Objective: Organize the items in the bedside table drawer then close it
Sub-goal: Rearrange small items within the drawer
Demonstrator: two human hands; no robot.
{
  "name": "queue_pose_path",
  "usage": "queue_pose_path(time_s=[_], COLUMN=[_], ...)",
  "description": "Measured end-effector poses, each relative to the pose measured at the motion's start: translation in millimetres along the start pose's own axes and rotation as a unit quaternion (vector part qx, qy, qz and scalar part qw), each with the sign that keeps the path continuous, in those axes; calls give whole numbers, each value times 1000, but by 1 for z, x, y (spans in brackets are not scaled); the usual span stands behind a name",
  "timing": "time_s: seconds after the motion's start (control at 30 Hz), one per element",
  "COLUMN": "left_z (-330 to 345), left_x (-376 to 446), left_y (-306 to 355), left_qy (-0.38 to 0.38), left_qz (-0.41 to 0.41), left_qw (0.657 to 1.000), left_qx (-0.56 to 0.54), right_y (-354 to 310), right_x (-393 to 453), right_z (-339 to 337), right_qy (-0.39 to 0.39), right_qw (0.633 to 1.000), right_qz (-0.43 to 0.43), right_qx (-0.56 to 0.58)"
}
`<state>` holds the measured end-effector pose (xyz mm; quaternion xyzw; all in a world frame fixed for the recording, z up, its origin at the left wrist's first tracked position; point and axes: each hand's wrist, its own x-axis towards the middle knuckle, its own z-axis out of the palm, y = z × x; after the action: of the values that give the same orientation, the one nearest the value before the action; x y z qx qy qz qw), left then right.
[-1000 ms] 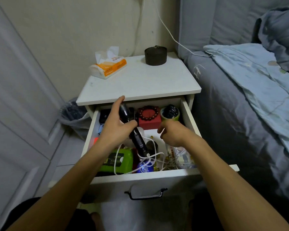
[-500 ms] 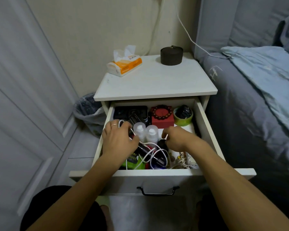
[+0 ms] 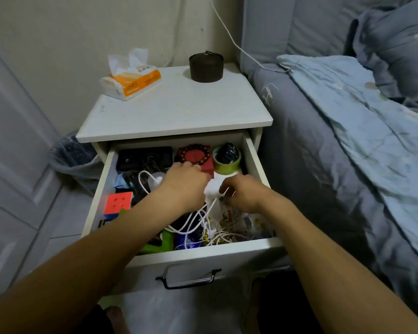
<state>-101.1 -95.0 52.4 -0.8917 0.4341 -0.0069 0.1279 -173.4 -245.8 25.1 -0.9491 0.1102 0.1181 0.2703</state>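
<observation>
Both my hands reach into the open drawer [image 3: 256,155]; left hand [image 3: 184,183] and right hand [image 3: 243,192] pinch a white charger plug [image 3: 212,188] above tangled white cables [image 3: 191,222].

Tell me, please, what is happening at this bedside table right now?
A person is sorting the open drawer of the bedside table. Both hands are inside it: the left hand and right hand meet on a small white object, seemingly a charger plug, with white cable trailing forward. A puzzle cube, red box and tape roll lie around them.
</observation>
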Motion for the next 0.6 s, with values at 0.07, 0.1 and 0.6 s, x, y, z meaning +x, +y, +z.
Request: queue_pose_path(time_s=[0.07, 0.1, 0.6], left_z=[3, 7, 32], left_x=[2, -1, -33], left_y=[-10, -17, -59], left_qy=[-43, -58, -74], left_qz=[-59, -76, 49], left_qw=[997, 995, 989], left_qx=[3, -21, -116], right_y=[-8, -13, -37], right_x=[2, 4, 17], right_z=[6, 9, -3], right_qy=[-1, 0, 16], right_qw=[999, 999, 993], right_qz=[-37, -52, -53], right_qx=[12, 11, -105])
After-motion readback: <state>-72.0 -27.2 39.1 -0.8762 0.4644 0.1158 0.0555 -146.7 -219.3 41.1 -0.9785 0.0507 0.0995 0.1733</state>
